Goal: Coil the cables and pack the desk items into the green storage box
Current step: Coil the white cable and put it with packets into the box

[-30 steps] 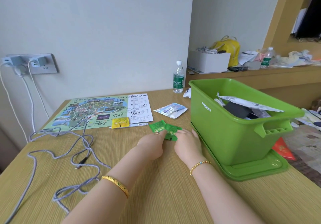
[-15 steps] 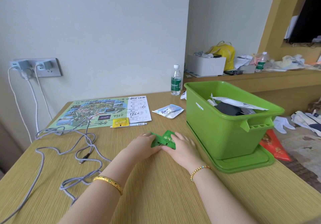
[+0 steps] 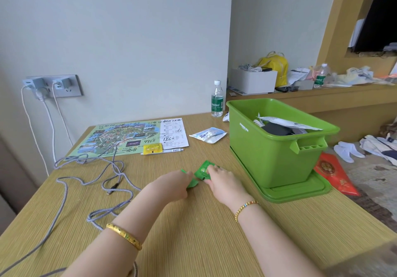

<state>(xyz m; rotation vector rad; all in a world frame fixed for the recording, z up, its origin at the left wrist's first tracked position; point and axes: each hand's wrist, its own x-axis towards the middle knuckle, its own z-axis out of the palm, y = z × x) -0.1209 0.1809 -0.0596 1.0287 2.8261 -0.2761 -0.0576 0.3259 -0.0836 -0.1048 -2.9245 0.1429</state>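
We saw a desk (image 3: pixel 214 244) of finely ribbed, straw-coloured laminate. On it stood the green storage box (image 3: pixel 268 147), glossy moulded plastic with a rolled rim and slotted handle, seated on its own flat lid (image 3: pixel 300 193); papers and a dark object lay inside. Left of it, braided grey cables (image 3: pixel 90 182) sprawled in loose loops, uncoiled, running up toward chargers in a wall socket (image 3: pixel 53 86). A printed map sheet (image 3: pixel 129 138) lay flat, with a small yellow sachet (image 3: pixel 152 148) and a white pen (image 3: pixel 169 151) at its near edge, a crinkled white packet (image 3: pixel 207 134) to the right, and a clear water bottle (image 3: pixel 217 99) behind.

Both of the person's hands met over thin green foil packets (image 3: pixel 203 170) on the desk, just left of the box. The left hand (image 3: pixel 171 185) pinched one packet at its fingertips; the right hand (image 3: pixel 221 180) gripped another, tilted up on edge.

Compared with half a second earlier, the packets had been drawn slightly apart, one to each hand, and the camera had tipped so the box sat further right.
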